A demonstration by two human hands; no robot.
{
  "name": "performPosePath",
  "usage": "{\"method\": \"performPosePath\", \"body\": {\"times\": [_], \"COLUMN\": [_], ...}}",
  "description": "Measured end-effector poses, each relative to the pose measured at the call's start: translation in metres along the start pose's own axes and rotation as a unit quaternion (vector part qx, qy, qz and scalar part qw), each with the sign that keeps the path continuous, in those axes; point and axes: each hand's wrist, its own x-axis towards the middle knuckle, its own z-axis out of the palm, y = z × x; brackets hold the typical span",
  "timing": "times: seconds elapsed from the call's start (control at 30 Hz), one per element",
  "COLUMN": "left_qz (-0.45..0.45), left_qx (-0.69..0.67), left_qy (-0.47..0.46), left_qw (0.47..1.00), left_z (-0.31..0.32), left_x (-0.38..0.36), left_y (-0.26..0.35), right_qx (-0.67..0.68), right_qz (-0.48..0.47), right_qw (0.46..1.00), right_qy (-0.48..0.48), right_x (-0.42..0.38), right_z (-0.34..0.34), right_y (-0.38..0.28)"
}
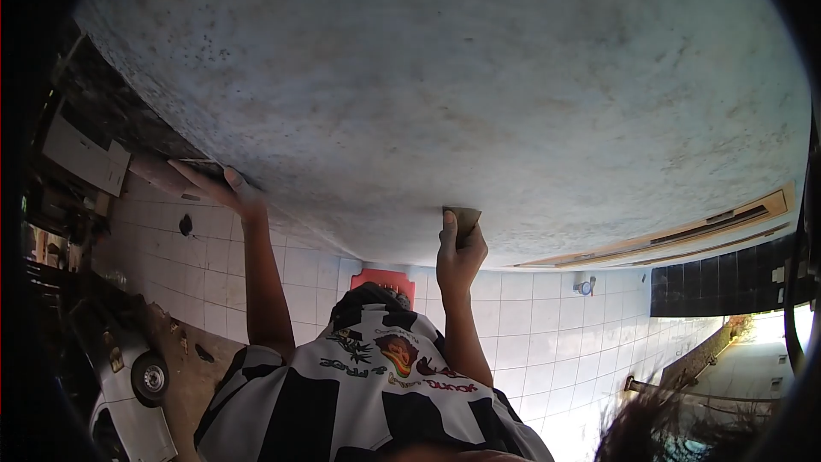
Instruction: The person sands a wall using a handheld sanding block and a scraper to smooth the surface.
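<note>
A broad, mottled grey-white wall (pixel 462 103) fills the upper part of the view. My right hand (pixel 459 252) pinches a small folded brown piece (pixel 464 221), which looks like sandpaper, against the wall's lower middle. The thumb is on its near side, and some of the fingers are hidden behind it. Farther left, my left hand (pixel 235 194) rests at the wall's edge. Its thumb lies on the wall face and its fingers stretch past the corner, apart from the thumb, with no object visible in them.
Beneath me is a red plastic seat (pixel 382 276) on a white tiled floor (pixel 530 312). A wooden frame (pixel 753 216) is set in the wall at right. A silver car (pixel 128 385) stands lower left, and a dark object (pixel 186 224) lies on the tiles.
</note>
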Motion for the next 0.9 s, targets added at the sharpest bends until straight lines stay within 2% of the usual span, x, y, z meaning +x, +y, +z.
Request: {"method": "performPosePath", "body": {"times": [0.07, 0.1, 0.23, 0.33, 0.37, 0.4, 0.47, 0.73, 0.8, 0.87, 0.9], "left_qz": [0.003, 0.004, -0.002, 0.015, 0.003, -0.009, -0.003, 0.005, -0.037, -0.027, -0.017], "left_qx": [-0.006, -0.009, -0.03, -0.029, -0.033, -0.034, -0.023, -0.014, -0.014, -0.006, 0.001], "left_qy": [0.012, 0.007, -0.008, 0.015, 0.015, 0.008, 0.001, 0.009, 0.0, -0.001, 0.001], "left_qw": [1.0, 1.0, 1.0, 0.999, 0.999, 0.999, 1.0, 1.0, 0.999, 1.0, 1.0], "left_z": [0.004, 0.001, -0.002, 0.005, 0.005, 0.003, 0.002, 0.004, 0.002, 0.002, 0.004], "left_x": [0.004, 0.001, -0.002, 0.001, 0.001, 0.0, -0.001, 0.0, -0.002, -0.004, -0.002], "left_y": [0.001, 0.001, 0.004, 0.001, 0.003, 0.004, 0.004, 0.003, 0.007, 0.005, 0.003], "right_qx": [0.01, -0.025, -0.036, -0.032, -0.046, -0.043, -0.045, -0.021, -0.007, 0.011, 0.094], "right_qz": [0.043, 0.011, -0.005, -0.053, 0.018, 0.019, -0.026, -0.049, -0.017, 0.007, 0.069], "right_qw": [0.999, 1.0, 0.999, 0.998, 0.999, 0.999, 0.998, 0.999, 0.999, 0.999, 0.991], "right_qy": [0.014, 0.012, -0.019, 0.017, -0.015, -0.015, -0.018, -0.007, -0.027, -0.047, -0.065], "right_x": [-0.001, -0.001, 0.002, 0.003, 0.002, 0.003, 0.004, 0.002, 0.0, -0.003, -0.009], "right_z": [0.001, 0.0, 0.009, 0.006, 0.002, 0.004, 0.006, 0.009, 0.011, 0.013, 0.012], "right_y": [0.001, 0.003, -0.026, -0.013, -0.012, -0.008, -0.026, -0.024, -0.023, -0.02, -0.013]}}
